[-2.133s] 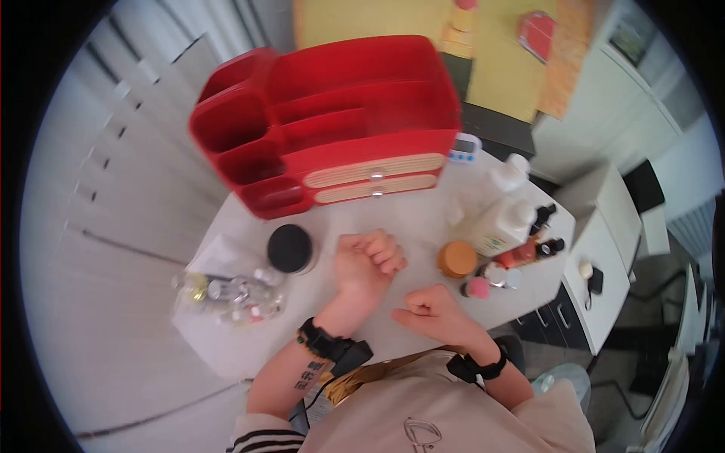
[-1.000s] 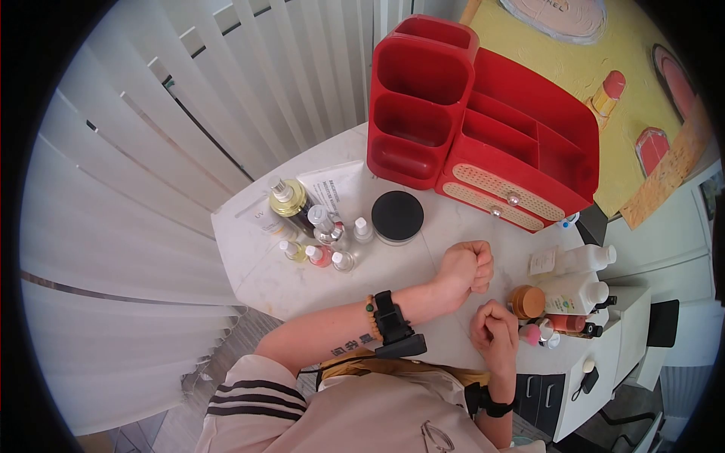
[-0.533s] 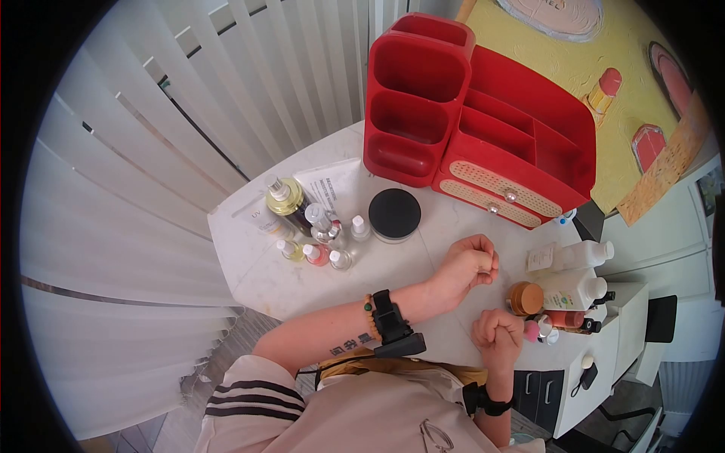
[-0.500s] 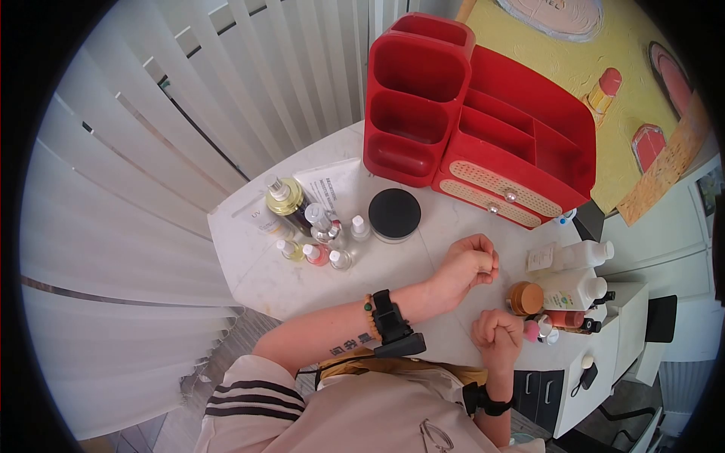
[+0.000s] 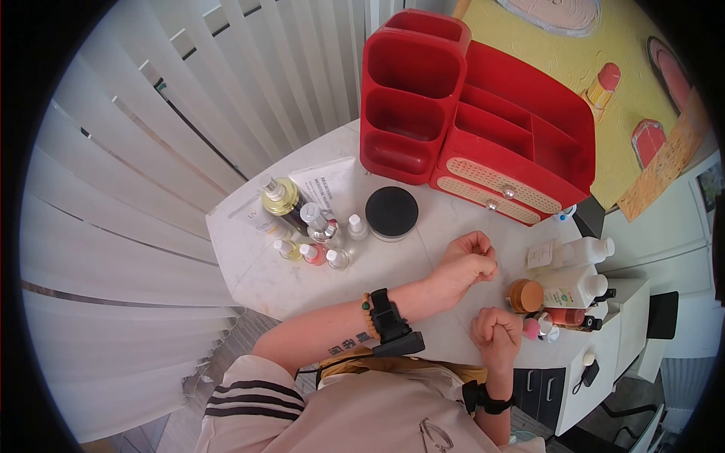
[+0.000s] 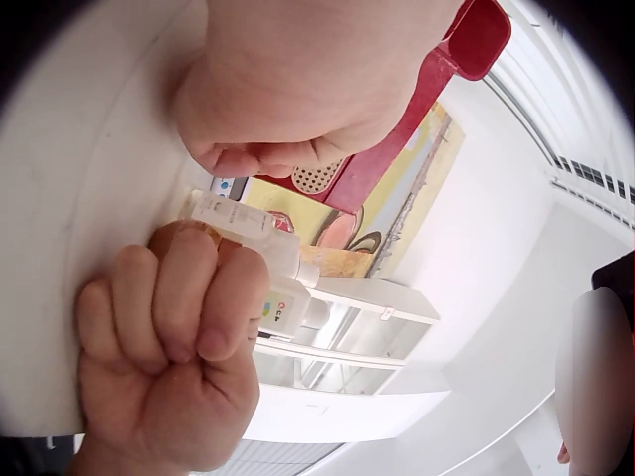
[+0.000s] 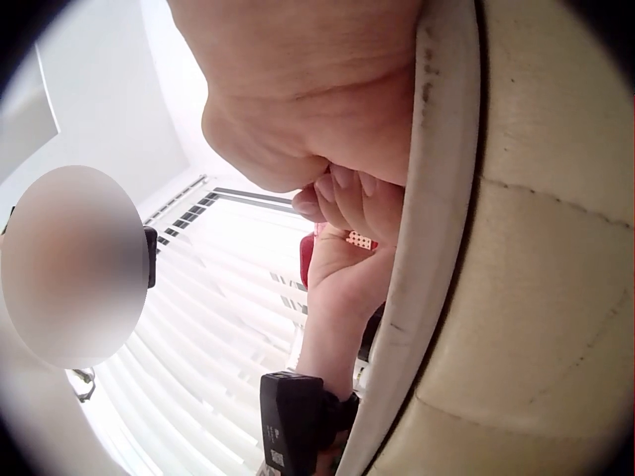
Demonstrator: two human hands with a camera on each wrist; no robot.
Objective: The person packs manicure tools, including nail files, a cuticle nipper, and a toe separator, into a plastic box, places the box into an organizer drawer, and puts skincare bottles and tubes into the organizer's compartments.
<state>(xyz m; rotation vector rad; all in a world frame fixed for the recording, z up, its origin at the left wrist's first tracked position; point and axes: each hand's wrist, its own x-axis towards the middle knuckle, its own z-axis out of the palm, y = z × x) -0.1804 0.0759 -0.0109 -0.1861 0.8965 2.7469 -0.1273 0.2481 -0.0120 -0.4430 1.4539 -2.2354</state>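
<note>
Both hands rest, apart, near the front edge of the white table (image 5: 260, 283). The left hand (image 5: 462, 266) has its fingers curled in, with nothing seen in it. In the left wrist view the right hand (image 6: 169, 367) is a fist, its fingers folded down to the palm. An orange-lidded jar (image 5: 525, 296) stands just right of the left hand, and a pink-topped item (image 5: 531, 328) is close beside the right hand. Behind the hands stands a red organizer (image 5: 445, 147) with open compartments and two drawers with woven-look fronts, both closed. A black-lidded jar (image 5: 392, 212) sits before it.
Several small bottles stand at the left around a yellow spray bottle (image 5: 283, 196), near a white sachet (image 5: 325, 181). At the right, white bottles (image 5: 572, 287) stand or lean by the table's edge. A dark drawer unit (image 5: 538, 398) is below.
The head view has turned left, so the table's things shift rightward in it. The left hand has rolled a little, its thumb now showing. No object has been taken up.
</note>
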